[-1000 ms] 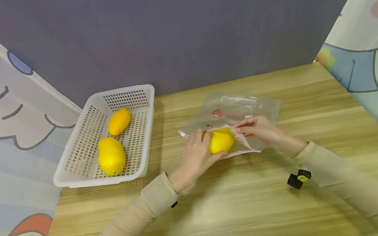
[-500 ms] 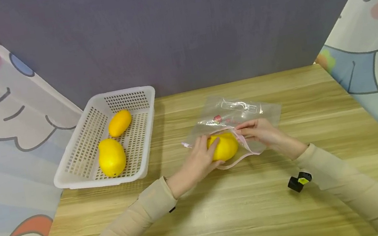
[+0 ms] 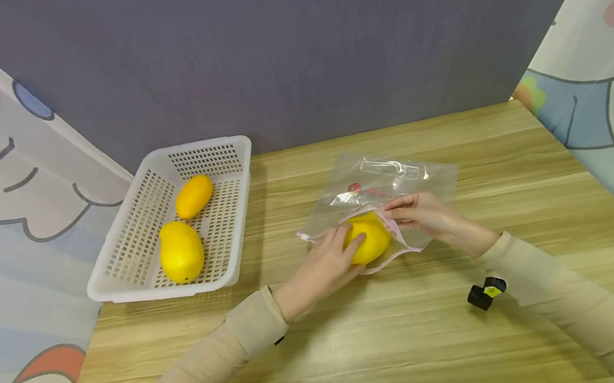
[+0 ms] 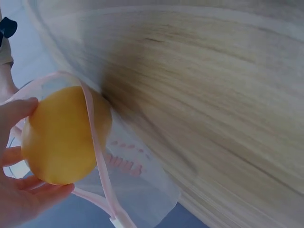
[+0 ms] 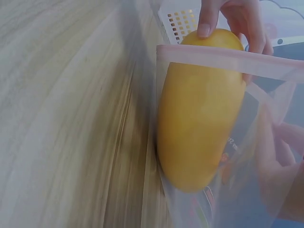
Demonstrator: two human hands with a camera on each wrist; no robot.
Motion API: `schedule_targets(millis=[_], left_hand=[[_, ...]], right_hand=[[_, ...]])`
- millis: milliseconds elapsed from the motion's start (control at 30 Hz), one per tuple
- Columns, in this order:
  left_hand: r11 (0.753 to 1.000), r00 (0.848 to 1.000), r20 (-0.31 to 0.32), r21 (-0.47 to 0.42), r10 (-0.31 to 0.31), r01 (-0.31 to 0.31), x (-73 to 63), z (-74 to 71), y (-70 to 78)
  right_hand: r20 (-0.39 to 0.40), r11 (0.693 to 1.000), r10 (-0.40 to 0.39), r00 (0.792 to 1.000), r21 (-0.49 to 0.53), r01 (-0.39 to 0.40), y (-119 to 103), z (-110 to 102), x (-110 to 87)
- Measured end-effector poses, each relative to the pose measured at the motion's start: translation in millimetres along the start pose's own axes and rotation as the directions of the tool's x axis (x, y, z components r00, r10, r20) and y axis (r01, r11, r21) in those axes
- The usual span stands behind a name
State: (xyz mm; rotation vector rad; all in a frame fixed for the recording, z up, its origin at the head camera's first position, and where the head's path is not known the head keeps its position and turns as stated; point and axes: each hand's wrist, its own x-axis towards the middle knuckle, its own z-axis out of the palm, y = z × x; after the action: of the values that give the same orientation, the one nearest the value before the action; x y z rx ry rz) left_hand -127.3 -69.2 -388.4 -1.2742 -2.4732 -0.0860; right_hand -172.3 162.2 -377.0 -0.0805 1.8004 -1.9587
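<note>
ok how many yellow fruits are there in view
3. The small fruit and a larger fruit lie in the white basket; the third fruit is held by the left hand, partly inside the clear bag. No others show.

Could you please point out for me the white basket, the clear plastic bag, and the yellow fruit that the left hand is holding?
White basket (image 3: 161,293), head view: front rim.
Clear plastic bag (image 3: 404,185), head view: flat film.
Held yellow fruit (image 4: 59,137), left wrist view: middle of its bare side.
</note>
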Motion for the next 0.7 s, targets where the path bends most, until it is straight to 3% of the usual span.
schedule_targets(millis=[133,333,533,700], left_hand=[[0.997,0.999,-0.020,0.064,0.034,-0.033,3.3,2.6,3.5],[0.984,0.997,-0.068,0.178,0.044,-0.031,6.6,8.1,9.6],[0.976,0.994,-0.081,0.213,0.069,-0.050,9.5,13.8,8.8],[0.965,0.989,-0.071,0.239,0.127,-0.107,12.9,17.5,5.6]], right_hand=[[0.009,1.000,0.007,1.000,-0.019,-0.006,0,1,0.2],[0.037,1.000,0.012,0.999,0.013,-0.013,1,1,1.3],[0.058,1.000,0.011,0.998,0.024,-0.012,0,2,1.5],[0.062,1.000,0.017,0.998,0.019,-0.018,-1,2,1.3]])
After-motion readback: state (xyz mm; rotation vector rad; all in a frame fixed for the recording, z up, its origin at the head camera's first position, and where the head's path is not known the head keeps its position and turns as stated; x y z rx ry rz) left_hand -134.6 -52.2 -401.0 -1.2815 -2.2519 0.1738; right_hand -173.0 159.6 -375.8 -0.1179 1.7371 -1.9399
